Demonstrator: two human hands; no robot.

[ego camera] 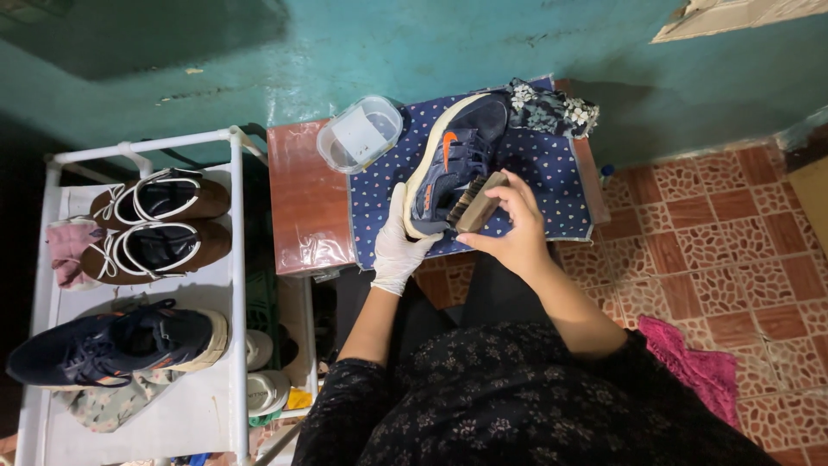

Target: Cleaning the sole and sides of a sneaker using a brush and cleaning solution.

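A person in a dark floral top sits facing a small brown table (304, 194), seen from above. A navy cloth (552, 173) dotted with tiny hearts covers most of it. On the cloth lies a navy sports shoe (453, 160) with an orange mark and pale sole, tilted on its side, toe toward one o'clock. The left hand (398, 246), in a white glove, cups the shoe's heel end from seven o'clock, fingers curled around the sole. The bare right hand (516, 226) closes its fingers around a wooden brush (479, 203), whose bristles seem to press against the shoe's side, though the contact is partly hidden. A clear plastic tub (360, 133) sits at ten o'clock from the shoe. Far to nine o'clock, a white rack (235, 259) holds brown sandals (155, 226) and a matching navy shoe (121, 343).
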